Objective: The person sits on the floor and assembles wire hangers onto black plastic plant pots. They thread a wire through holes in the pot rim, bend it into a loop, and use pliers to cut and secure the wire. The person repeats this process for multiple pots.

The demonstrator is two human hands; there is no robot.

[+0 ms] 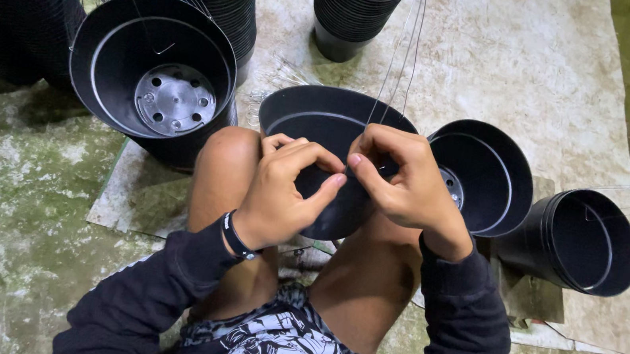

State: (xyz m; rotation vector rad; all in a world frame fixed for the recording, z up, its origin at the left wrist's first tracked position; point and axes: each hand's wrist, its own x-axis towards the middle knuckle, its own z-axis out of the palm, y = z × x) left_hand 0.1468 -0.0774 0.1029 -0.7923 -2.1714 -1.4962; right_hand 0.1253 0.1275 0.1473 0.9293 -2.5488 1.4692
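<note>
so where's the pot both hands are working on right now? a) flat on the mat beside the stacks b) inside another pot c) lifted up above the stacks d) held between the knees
d, the black pot sits propped between the person's bare knees, with the left hand and right hand pinching at its near rim where thin wire runs up from it.

Dim, even overhead light, soft shadows, sharp centre, slight wide-angle bending at edges.

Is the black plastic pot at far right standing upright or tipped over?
Tipped: the black plastic pot lies on its side, its open mouth facing sideways, on the pale mat.
</note>
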